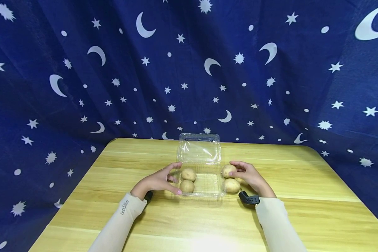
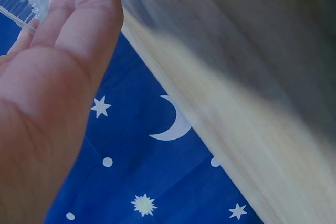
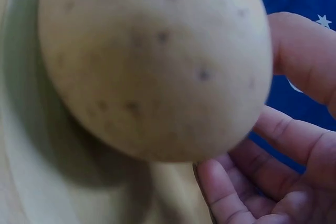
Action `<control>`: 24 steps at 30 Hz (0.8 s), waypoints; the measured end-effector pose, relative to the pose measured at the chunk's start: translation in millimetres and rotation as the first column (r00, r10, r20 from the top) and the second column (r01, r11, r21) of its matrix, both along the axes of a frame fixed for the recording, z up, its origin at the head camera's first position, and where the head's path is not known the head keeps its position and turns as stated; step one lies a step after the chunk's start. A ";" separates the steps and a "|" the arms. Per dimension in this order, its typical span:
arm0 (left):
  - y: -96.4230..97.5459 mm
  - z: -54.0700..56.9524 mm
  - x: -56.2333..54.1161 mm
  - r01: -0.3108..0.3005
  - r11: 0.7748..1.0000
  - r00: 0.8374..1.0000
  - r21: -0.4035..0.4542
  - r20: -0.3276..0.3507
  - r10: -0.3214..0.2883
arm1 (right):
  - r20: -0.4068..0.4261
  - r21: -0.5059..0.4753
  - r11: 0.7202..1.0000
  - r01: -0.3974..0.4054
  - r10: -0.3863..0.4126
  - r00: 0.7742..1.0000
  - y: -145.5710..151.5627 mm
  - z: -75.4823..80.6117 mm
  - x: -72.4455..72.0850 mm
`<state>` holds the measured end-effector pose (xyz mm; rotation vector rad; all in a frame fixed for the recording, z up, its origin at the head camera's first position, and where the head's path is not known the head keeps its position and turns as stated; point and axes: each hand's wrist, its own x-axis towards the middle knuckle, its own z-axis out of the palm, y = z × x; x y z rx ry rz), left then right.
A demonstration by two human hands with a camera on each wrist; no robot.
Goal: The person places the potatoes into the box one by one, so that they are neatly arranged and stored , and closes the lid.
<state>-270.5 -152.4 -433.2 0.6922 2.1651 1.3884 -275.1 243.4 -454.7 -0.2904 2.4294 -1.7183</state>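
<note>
A clear plastic clamshell box (image 1: 209, 181) lies on the table, its lid (image 1: 199, 150) raised at the back. Inside on the left are two potatoes, one behind (image 1: 188, 174) and one in front (image 1: 187, 186). My left hand (image 1: 160, 180) grips the box's left side, thumb at the front corner and fingers farther back. Right of the box, my right hand (image 1: 250, 176) holds the rear potato (image 1: 227, 170) between thumb and fingers. Another potato (image 1: 232, 185) sits just in front of it, beside the box wall. In the right wrist view, a speckled potato (image 3: 157, 66) looms large before the fingers.
The wooden table (image 1: 119, 168) extends to both sides and toward me. Behind it hangs a dark blue curtain (image 1: 189, 98) with white moons and stars. A black wrist strap (image 1: 249, 198) shows at the right wrist.
</note>
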 end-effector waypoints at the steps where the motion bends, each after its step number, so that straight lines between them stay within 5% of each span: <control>1: 0.0 -0.1 0.1 0.000 1.000 1.000 0.002 0.001 0.000 | 0.001 0.005 1.000 0.001 -0.001 1.000 -0.2 0.2 0.2; 24: -0.8 -1.0 -1.3 0.006 1.000 1.000 0.005 0.005 -0.006 | -0.013 0.024 0.996 0.082 -0.082 0.997 -5.2 1.8 0.7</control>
